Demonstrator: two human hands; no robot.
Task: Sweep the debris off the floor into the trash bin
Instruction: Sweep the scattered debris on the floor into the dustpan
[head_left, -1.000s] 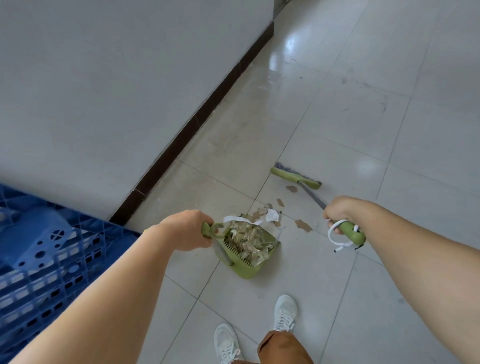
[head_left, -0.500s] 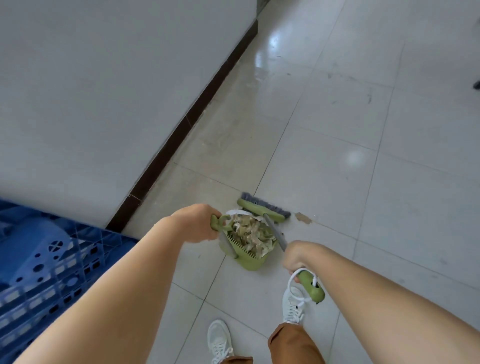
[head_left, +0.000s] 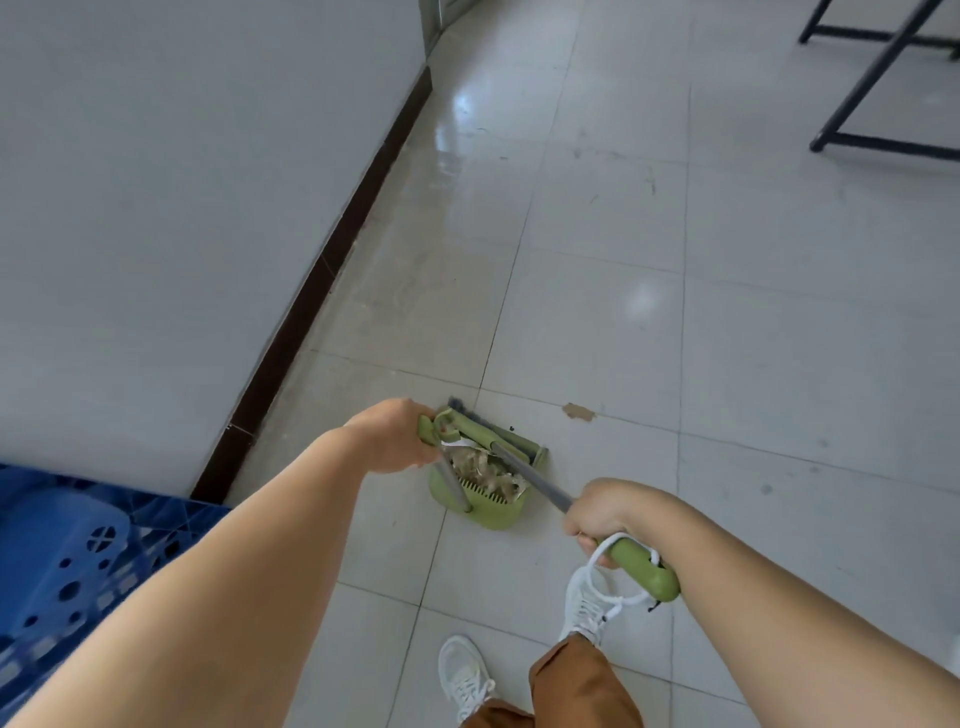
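A green dustpan (head_left: 491, 512) sits on the tiled floor, filled with crumpled brownish debris (head_left: 485, 467) and a white paper strip. My left hand (head_left: 395, 436) grips the top of the dustpan's handle. My right hand (head_left: 602, 512) grips the green broom (head_left: 506, 441) by its grey shaft, just above the green handle end with a white loop. The broom head lies across the dustpan's mouth. One brown scrap (head_left: 577, 412) lies on the floor to the right of the pan. No trash bin is in view.
A white wall with a dark baseboard (head_left: 311, 291) runs along the left. A blue plastic crate (head_left: 62, 561) sits at lower left. Black metal furniture legs (head_left: 862, 93) stand at top right. My white shoes (head_left: 467, 675) are just below the dustpan.
The broom swept from out on the right in to the dustpan mouth, pushing the loose scraps in. My right hand drew back toward me. One brown scrap stayed behind on the floor.
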